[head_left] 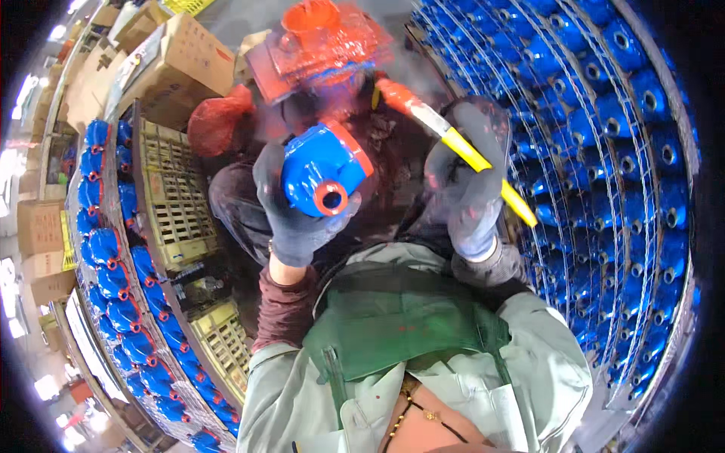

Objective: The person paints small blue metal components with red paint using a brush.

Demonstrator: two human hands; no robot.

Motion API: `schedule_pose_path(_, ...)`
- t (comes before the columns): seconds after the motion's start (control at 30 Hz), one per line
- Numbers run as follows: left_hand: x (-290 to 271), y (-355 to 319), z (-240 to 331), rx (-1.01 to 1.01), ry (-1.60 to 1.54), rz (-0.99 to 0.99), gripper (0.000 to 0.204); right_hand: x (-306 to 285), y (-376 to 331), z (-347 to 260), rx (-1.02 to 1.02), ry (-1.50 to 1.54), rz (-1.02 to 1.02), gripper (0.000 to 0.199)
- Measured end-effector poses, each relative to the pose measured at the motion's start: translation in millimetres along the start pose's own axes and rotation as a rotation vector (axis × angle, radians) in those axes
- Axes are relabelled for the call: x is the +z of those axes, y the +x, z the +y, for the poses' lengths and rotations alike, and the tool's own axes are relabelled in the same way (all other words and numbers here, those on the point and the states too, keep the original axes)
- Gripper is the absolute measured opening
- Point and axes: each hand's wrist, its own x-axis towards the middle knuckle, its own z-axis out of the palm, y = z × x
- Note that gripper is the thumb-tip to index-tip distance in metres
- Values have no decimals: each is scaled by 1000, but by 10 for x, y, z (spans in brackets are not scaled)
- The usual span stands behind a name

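Observation:
My left hand [291, 208], in a dark grey glove, grips a glossy blue rounded metal housing [313, 167]. Red coats the rim of its round port and the flat edge on its far side. In my right hand [472, 181], also gloved, is a paintbrush [468, 149] with a yellow handle and red-covered bristle end. The brush tip points up and left, apart from the housing. Just beyond both hands stands a red-smeared box-like stand [325, 57], with a round red container [311, 16] on top.
On the right, a wire rack [604, 181] holds many blue housings. Blue housings with red ports [113, 283] line a rack on the left. Yellowish slatted crates [177, 196] stand beside my left leg. Cardboard boxes [185, 68] are stacked at the far left.

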Motion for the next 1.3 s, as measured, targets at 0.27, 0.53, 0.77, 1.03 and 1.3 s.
schedule_pose_path(0.27,-100,-1,111,384,113,-76,77,-121,-42,-165,-226,-160,-99,22)
schedule_pose_path(0.53,-54,-28,150,423,186,-15,82,38,-41,-399,145,-291,-112,20)
schedule_pose_path(0.77,121,-68,126,6,69,-7,100,-32,-133,-28,87,-320,-69,27)
schedule_pose_path(1.03,326,95,-347,-800,-582,40,85,-142,-109,857,-148,-583,-114,16)
schedule_pose_path(1.3,470,-169,-1046,-1149,-1012,56,52,-20,-2,1241,-5,-628,-234,11)
